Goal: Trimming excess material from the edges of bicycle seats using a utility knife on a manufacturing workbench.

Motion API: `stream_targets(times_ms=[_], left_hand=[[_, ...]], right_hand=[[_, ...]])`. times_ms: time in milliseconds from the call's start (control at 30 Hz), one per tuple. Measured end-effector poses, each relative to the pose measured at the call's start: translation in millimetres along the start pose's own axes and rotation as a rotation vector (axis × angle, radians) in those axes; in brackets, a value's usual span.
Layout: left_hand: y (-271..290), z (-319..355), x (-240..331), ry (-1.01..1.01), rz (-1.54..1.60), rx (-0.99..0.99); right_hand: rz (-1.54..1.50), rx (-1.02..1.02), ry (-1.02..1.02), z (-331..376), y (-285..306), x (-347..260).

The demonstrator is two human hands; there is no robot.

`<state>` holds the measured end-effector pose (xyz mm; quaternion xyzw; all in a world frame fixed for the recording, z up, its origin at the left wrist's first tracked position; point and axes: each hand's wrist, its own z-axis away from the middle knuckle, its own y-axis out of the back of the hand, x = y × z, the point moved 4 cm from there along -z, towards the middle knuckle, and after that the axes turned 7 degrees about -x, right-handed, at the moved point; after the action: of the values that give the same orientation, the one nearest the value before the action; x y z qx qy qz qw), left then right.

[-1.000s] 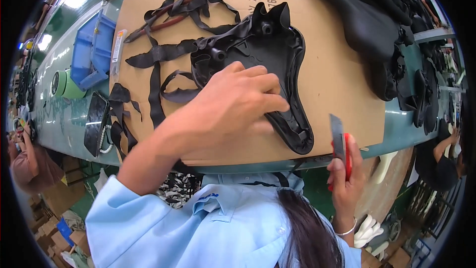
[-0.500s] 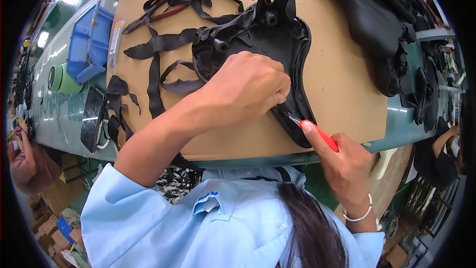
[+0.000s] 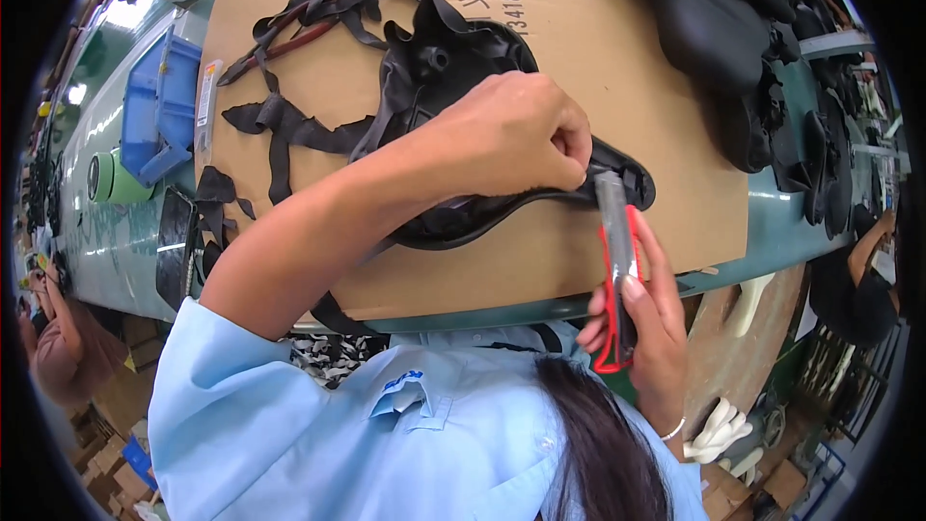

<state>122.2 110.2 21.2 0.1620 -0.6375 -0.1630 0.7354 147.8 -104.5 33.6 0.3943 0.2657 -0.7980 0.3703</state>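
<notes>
Black saddle [image 3: 446,92] is laid underside up on a cardboard sheet [image 3: 598,68], which is spread over the green counter [image 3: 772,224]. Its narrow nose is pointed to the right, its wide end to the upper left. It is crossed by the left forearm, and part of its interior is hidden.

Left hand [image 3: 531,130]: placed over the saddle, near the nose; fingers curled inward. Whether anything is pinched in this grip cannot be told (fingertips are turned out of sight).

Right hand [image 3: 656,318]: grip closed around a red-handled knife [image 3: 619,251]. The blade end is directed up toward the nose; contact with the rim cannot be confirmed.

Surroundings: black strips [image 3: 280,118] are strewn on the cardboard to the left of the saddle. More black saddles [image 3: 704,34] are piled at the upper right. A blue bin [image 3: 143,111] and a dark phone [image 3: 174,246] are seen at the left.
</notes>
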Motion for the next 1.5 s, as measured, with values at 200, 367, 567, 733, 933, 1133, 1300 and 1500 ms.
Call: stream_targets(times_ms=[200,367,567,733,933,1133,1300,1500], left_hand=[[0,-3,-1,0.019,0.078,0.003],[-2,-5,-10,0.099,0.361,-0.030],[9,-1,-21,0.084,0.633,0.006],[67,14,-3,-0.048,0.050,0.461],[54,62,-44,0.067,-0.216,0.687],[-2,119,23,0.254,-0.599,0.971],[-46,57,26,0.195,-0.457,0.646],[-55,60,12,0.057,-0.199,0.760]], right_hand=[[-0.171,-0.096,-0.076,-5,-29,1],[-0.079,-0.166,-0.086,6,-45,6],[-0.080,-0.606,-0.139,12,-52,1],[-0.072,0.018,0.119,-5,-8,13],[0.087,-0.038,0.340,-77,-20,-10],[0.332,-0.180,0.550,-108,-16,-56],[0.484,0.042,0.430,-70,6,-53],[1.122,0.070,0.821,-21,19,-43]])
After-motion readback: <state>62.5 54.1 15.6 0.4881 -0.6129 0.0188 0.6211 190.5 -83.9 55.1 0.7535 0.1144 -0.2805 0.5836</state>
